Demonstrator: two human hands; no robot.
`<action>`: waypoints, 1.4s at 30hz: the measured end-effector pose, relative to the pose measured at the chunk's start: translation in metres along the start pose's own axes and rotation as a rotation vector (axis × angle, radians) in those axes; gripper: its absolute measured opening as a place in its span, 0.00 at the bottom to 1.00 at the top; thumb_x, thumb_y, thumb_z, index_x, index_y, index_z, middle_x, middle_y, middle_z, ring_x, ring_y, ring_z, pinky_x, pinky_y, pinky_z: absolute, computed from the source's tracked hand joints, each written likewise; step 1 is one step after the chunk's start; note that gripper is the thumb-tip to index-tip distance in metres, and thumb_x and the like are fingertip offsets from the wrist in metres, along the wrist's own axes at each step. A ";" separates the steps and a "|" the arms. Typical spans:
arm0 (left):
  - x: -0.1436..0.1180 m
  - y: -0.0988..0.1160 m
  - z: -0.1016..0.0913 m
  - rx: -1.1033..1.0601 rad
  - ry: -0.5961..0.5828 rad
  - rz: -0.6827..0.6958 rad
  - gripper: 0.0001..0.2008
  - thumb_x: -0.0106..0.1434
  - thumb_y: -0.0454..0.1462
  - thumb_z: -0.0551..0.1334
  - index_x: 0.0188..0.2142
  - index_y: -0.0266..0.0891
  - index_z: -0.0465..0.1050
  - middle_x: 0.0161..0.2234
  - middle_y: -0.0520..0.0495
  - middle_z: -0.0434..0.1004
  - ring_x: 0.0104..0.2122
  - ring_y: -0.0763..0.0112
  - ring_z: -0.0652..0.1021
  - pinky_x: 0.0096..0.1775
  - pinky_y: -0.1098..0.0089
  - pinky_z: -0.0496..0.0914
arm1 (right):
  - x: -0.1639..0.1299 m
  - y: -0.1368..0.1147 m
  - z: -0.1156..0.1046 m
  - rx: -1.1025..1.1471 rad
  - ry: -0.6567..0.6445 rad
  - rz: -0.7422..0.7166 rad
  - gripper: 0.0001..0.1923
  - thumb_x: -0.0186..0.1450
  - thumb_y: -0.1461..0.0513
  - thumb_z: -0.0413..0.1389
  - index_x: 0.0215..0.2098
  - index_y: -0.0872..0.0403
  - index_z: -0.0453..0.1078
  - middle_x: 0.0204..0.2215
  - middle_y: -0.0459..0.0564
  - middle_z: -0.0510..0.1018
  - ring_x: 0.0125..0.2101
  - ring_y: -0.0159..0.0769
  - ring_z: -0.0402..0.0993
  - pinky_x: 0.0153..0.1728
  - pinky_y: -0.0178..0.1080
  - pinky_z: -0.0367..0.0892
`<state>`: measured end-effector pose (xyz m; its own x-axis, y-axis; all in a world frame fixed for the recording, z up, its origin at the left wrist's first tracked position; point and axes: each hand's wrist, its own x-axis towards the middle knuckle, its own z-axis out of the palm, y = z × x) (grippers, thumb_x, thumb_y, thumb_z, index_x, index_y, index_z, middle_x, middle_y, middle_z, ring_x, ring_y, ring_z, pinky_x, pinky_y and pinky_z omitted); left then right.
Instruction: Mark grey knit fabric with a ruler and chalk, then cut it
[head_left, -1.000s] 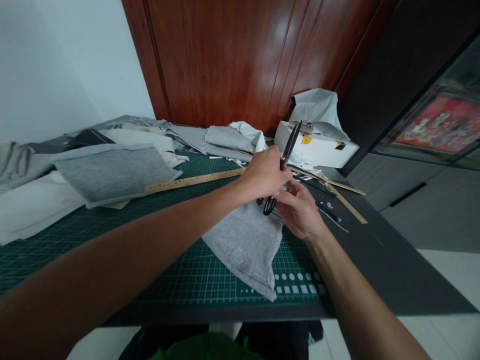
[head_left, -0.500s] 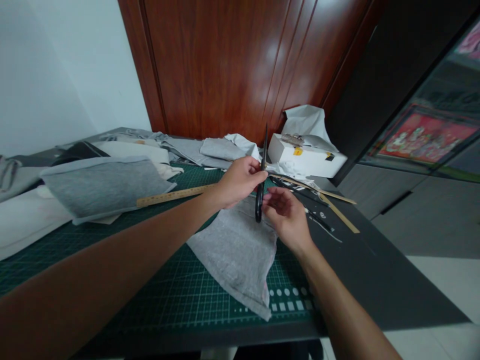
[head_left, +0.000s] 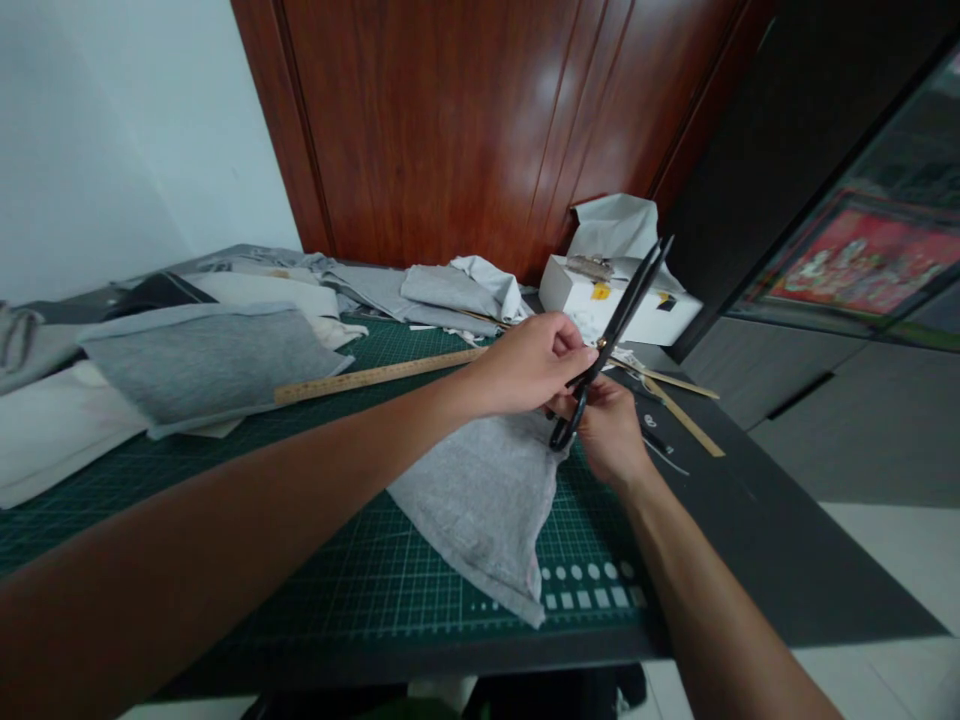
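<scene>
A pair of black scissors is raised over the mat, blades pointing up and to the right and slightly apart. My left hand is closed, its fingertips pinching the scissors near the pivot. Around the handles my right hand is curled, its fingers partly hidden behind them. Below both hands a piece of grey fabric lies spread out, its upper part covered by my left forearm and hand. The green cutting mat is underneath.
A wooden ruler lies left of the fabric. Grey and white cloth pieces are piled at left, with folded grey cloth at the back. A white box and wooden strips are on the right side of the dark table.
The scissors have moved right and tipped from nearly upright to slanting right, and their blades now show apart. Both hands shifted right, the right one closing round the handles.
</scene>
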<state>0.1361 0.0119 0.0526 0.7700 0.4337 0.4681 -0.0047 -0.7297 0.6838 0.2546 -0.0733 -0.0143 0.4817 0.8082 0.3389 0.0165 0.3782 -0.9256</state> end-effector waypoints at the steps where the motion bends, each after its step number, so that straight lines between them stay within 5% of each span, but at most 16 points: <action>1: 0.000 -0.006 -0.003 0.050 -0.010 0.003 0.03 0.68 0.35 0.61 0.42 0.39 0.69 0.36 0.47 0.79 0.35 0.68 0.80 0.37 0.68 0.73 | 0.001 -0.002 -0.006 0.002 0.019 0.007 0.18 0.46 0.60 0.77 0.32 0.51 0.77 0.28 0.43 0.83 0.28 0.36 0.77 0.33 0.39 0.73; 6: 0.014 -0.053 -0.015 0.351 -0.161 -0.007 0.12 0.58 0.26 0.66 0.40 0.37 0.74 0.44 0.42 0.78 0.51 0.53 0.77 0.55 0.55 0.68 | 0.007 -0.012 -0.026 -0.006 0.099 0.023 0.18 0.48 0.60 0.76 0.35 0.52 0.79 0.27 0.46 0.84 0.24 0.34 0.75 0.26 0.36 0.69; 12: 0.045 -0.084 0.008 0.451 -0.549 -0.002 0.16 0.71 0.43 0.65 0.53 0.37 0.74 0.52 0.42 0.77 0.49 0.59 0.79 0.50 0.53 0.76 | 0.011 -0.011 -0.032 -0.001 0.230 -0.073 0.16 0.48 0.60 0.76 0.32 0.52 0.79 0.22 0.41 0.78 0.20 0.29 0.69 0.21 0.33 0.62; 15: 0.051 -0.084 0.021 0.421 -0.627 -0.014 0.17 0.71 0.43 0.65 0.55 0.37 0.73 0.53 0.41 0.76 0.48 0.59 0.80 0.49 0.54 0.77 | 0.012 -0.011 -0.032 -0.010 0.257 -0.090 0.16 0.48 0.60 0.77 0.32 0.53 0.79 0.21 0.40 0.77 0.20 0.29 0.68 0.20 0.32 0.61; 21: 0.054 -0.072 0.004 0.286 -0.373 -0.098 0.17 0.72 0.44 0.64 0.55 0.38 0.73 0.53 0.42 0.76 0.47 0.61 0.79 0.48 0.55 0.77 | 0.010 -0.018 -0.029 -0.013 0.298 -0.119 0.15 0.51 0.57 0.76 0.31 0.53 0.78 0.23 0.42 0.79 0.21 0.29 0.71 0.22 0.33 0.65; 26: 0.046 -0.042 -0.028 0.087 -0.071 -0.168 0.09 0.73 0.35 0.58 0.36 0.36 0.72 0.30 0.51 0.72 0.29 0.73 0.74 0.33 0.70 0.71 | 0.006 -0.025 -0.025 -0.019 0.319 -0.110 0.18 0.54 0.52 0.74 0.35 0.53 0.78 0.26 0.46 0.82 0.24 0.33 0.75 0.21 0.33 0.67; 31: 0.026 -0.022 -0.056 0.002 0.175 -0.297 0.11 0.71 0.33 0.55 0.29 0.40 0.66 0.28 0.50 0.69 0.26 0.72 0.72 0.31 0.71 0.67 | 0.002 -0.025 -0.026 -0.088 0.292 -0.077 0.24 0.54 0.46 0.73 0.38 0.53 0.77 0.31 0.51 0.86 0.22 0.34 0.76 0.18 0.33 0.67; 38: -0.025 -0.038 -0.114 0.315 0.233 -0.540 0.10 0.51 0.27 0.66 0.24 0.41 0.66 0.23 0.49 0.67 0.34 0.55 0.76 0.39 0.60 0.68 | 0.002 -0.021 -0.031 -0.220 0.206 0.041 0.28 0.54 0.40 0.70 0.32 0.54 0.75 0.21 0.49 0.81 0.17 0.32 0.72 0.14 0.32 0.63; 42: -0.049 -0.039 -0.081 0.386 0.148 -0.438 0.11 0.52 0.30 0.70 0.33 0.40 0.73 0.31 0.47 0.74 0.45 0.52 0.77 0.48 0.59 0.69 | 0.001 -0.015 -0.024 -0.310 0.138 0.060 0.27 0.53 0.40 0.71 0.28 0.55 0.75 0.18 0.49 0.80 0.16 0.31 0.70 0.16 0.32 0.61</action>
<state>0.0463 0.0616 0.0488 0.5508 0.7861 0.2805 0.5466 -0.5937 0.5905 0.2760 -0.0890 -0.0037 0.6036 0.7480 0.2760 0.2398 0.1598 -0.9576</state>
